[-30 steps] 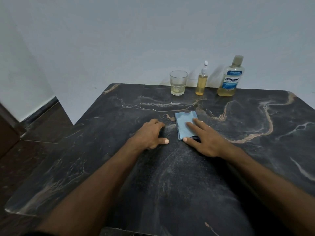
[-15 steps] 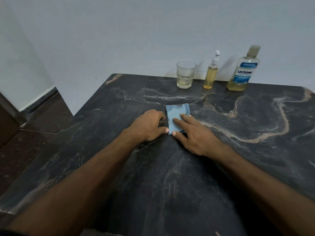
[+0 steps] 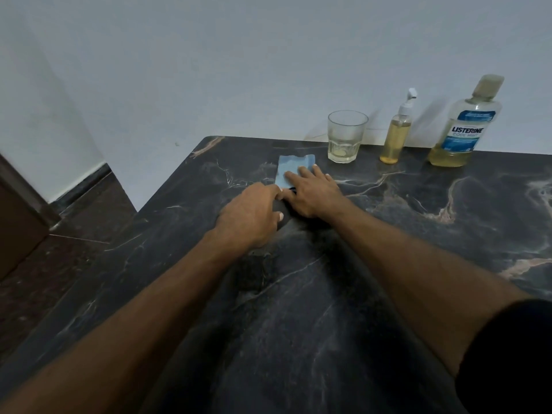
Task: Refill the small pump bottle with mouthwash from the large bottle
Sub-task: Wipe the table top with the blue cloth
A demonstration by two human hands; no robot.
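A small pump bottle (image 3: 396, 135) with yellow liquid and a white pump stands at the table's back edge. To its right is the large mouthwash bottle (image 3: 457, 130), capped, with yellow liquid low in it. A folded blue cloth (image 3: 290, 168) lies flat on the dark marble table (image 3: 418, 234). My right hand (image 3: 313, 192) presses on the cloth with straight fingers. My left hand (image 3: 254, 216) rests beside it on the table, fingers loosely curled, its fingertips at the cloth's near left corner. Neither hand touches a bottle.
A clear glass (image 3: 346, 137) with a little yellowish liquid stands left of the pump bottle, just behind the cloth. A pale wall runs right behind the table. The floor and a brown door edge (image 3: 18, 216) lie to the left.
Both hands slid the blue cloth away from me toward the back of the table, close to the glass. The view turned left, so the bottles now sit further right.
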